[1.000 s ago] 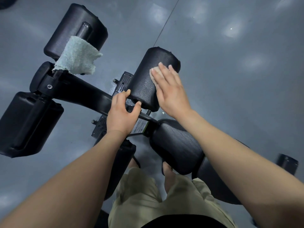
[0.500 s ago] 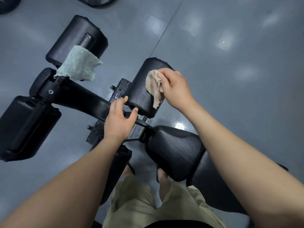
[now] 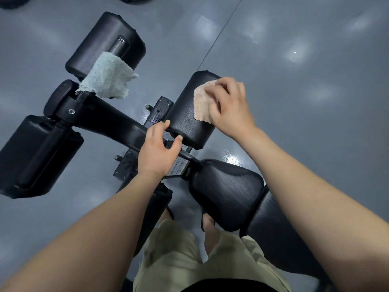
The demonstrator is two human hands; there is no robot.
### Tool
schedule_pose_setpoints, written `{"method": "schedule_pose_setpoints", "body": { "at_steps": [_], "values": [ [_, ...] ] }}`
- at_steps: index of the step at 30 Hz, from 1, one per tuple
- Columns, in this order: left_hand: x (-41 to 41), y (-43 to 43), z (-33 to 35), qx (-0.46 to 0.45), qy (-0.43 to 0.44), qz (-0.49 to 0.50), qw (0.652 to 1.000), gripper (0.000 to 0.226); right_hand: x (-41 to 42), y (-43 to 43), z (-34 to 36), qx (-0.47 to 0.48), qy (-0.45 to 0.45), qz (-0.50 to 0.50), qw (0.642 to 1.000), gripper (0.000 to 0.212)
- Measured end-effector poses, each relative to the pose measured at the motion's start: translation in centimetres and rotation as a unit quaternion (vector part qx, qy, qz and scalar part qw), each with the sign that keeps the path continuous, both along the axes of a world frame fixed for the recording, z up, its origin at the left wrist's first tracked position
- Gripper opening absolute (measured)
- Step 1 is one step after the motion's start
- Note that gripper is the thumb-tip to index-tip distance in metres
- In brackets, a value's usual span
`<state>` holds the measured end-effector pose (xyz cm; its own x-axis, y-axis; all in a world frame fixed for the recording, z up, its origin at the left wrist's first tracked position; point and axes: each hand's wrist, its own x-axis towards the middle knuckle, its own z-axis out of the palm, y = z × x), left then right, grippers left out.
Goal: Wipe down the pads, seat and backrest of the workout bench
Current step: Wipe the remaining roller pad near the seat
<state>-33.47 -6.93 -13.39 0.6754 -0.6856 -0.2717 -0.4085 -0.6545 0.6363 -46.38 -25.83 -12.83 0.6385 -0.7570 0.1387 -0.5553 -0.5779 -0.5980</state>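
A black roller pad of the workout bench lies in the middle of the view. My right hand presses a tan cloth against its upper right side. My left hand holds the near end of this pad and the black frame bar, fingers curled around them. The black seat is just below my hands, with the backrest running down to the right, partly under my right arm.
A pale green towel hangs over the frame by the far upper roller pad. Another black pad sits at the left. Grey glossy floor surrounds the bench. My legs and beige shorts stand beside the seat.
My right hand went from flat on the pad to bunched on the tan cloth, and has slid the cloth over the pad's upper side. The left hand kept its hold.
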Motion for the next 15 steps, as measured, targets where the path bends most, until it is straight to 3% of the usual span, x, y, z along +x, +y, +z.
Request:
{"method": "schedule_pose_setpoints", "body": {
  "at_steps": [5,9,11,15],
  "values": [
    [0.1,0.0,-0.1,-0.002,-0.008,-0.003,1.0,0.049,0.8,-1.4,-1.7,-0.076,0.078,0.011,0.994,0.038],
    [0.1,0.1,-0.2,-0.006,-0.011,-0.006,1.0,0.049,2.8,-3.2,-1.3,-0.038,0.107,0.017,0.993,0.049],
    [0.2,0.1,-0.3,-0.009,-0.011,-0.006,1.0,0.049,3.4,-2.9,-1.3,-0.029,0.108,0.053,0.992,0.055],
    [0.3,0.1,-0.6,-0.018,-0.008,-0.004,1.0,0.05,3.2,-1.1,-1.8,-0.043,0.072,0.052,0.995,0.047]
  ]
}}
